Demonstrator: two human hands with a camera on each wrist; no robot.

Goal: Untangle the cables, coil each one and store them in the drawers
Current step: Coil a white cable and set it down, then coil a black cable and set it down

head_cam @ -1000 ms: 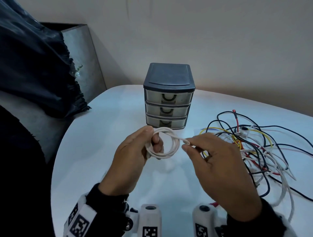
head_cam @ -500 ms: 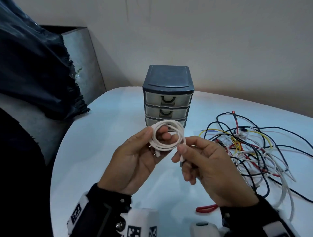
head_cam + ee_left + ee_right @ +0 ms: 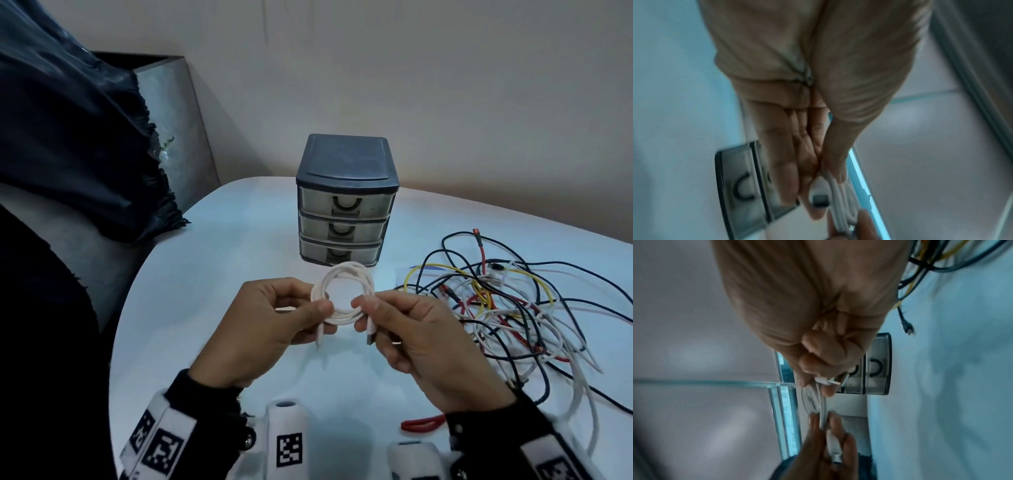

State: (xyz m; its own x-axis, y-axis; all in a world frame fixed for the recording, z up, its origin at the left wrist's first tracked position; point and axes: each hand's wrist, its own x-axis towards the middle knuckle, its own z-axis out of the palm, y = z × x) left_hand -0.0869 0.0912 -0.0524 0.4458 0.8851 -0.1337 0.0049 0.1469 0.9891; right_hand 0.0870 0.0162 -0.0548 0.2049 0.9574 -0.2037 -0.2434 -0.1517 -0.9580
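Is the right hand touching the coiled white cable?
Touching. In the head view the right hand pinches the coiled white cable at its right side; the right wrist view shows fingertips on its strands.

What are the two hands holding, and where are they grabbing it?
A coiled white cable. The left hand pinches the coil's lower left side, the right hand its lower right side; both plug ends hang below the fingers.

Tangled cables (image 3: pixel 520 308) run off the head view's right edge.
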